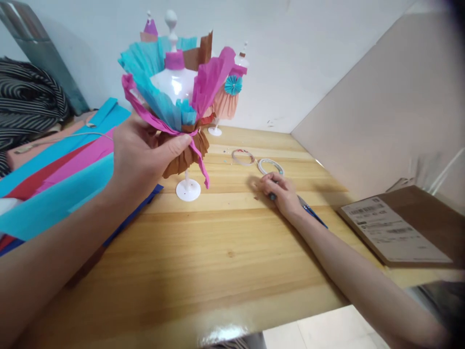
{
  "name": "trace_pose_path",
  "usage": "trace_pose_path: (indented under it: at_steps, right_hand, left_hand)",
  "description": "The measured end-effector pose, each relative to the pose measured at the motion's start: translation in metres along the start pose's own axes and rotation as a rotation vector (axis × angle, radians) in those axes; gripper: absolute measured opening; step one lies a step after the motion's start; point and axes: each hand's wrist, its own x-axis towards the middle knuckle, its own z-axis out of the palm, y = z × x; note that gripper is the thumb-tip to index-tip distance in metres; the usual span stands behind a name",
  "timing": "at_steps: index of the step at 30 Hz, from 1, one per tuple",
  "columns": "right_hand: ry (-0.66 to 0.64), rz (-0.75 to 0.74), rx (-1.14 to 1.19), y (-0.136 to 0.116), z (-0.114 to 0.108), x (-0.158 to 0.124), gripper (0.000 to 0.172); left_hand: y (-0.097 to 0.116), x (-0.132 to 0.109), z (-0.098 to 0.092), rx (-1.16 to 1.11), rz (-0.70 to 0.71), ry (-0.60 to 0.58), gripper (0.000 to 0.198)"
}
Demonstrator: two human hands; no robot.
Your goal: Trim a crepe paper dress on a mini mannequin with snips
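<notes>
My left hand [143,155] grips a small white mannequin [174,82] at its waist, pinching pink, turquoise and brown crepe paper [203,82] gathered round it. The mannequin's round white base [188,189] hangs just over the wooden table [218,252]. My right hand [281,190] rests on the table to the right, fingers curled over a blue-handled tool [312,213], next to two rolls of tape [271,166].
Sheets of turquoise, pink, red and blue crepe paper [54,179] lie at the left. Two more dressed mannequins [227,97] stand by the back wall. A brown cardboard parcel [403,225] with a label sits at the right edge. Striped cloth [29,102] lies far left.
</notes>
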Motion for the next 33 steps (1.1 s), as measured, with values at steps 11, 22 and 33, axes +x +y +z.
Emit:
trace_pose_path:
  at_steps: [11,22,33]
  right_hand:
    - [-0.17,-0.076,-0.271,-0.011,0.014,-0.022,0.034]
    - [0.157,0.014,0.139,-0.012,0.001,-0.038,0.023]
    - [0.133,-0.063,0.168,-0.013,0.0,-0.032,0.026]
  left_hand:
    - [0.005,-0.001,0.0,-0.004,-0.009,-0.003,0.018]
    - [0.003,-0.004,0.001,-0.002,-0.071,-0.018,0.019]
    - [0.007,-0.006,0.001,-0.022,-0.15,-0.011,0.022]
